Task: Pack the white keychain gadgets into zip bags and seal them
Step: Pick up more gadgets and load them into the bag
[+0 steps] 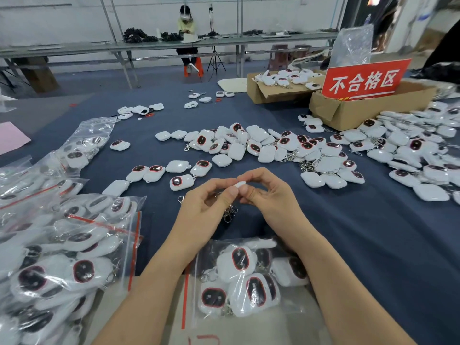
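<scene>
Both hands were raised just beyond the zip bag [239, 277], which lay under my forearms at the near edge of the blue cloth [348, 232]. My left hand [206, 202] and right hand [268, 195] met fingertip to fingertip, fingers curled, and pinched one small white piece [241, 183] between them. Only its end showed, so I could not tell whether it was a whole gadget. A cluster of metal clasps [229, 212] lay or hung directly below my hands, between them and that bag; I could not tell whether it was joined to the piece.

The zip bag held several white gadgets with dark, red-rimmed faces, and its red-striped mouth pointed left. I could not tell whether it was sealed.

Left of that bag, filled bags [62, 245] were heaped over one another. Beyond it, past my hands, loose gadgets [261, 145] were strewn across the cloth, thickening to the right. Farther beyond and to the right stood a cardboard box [348, 115] carrying a red sign [363, 79].
</scene>
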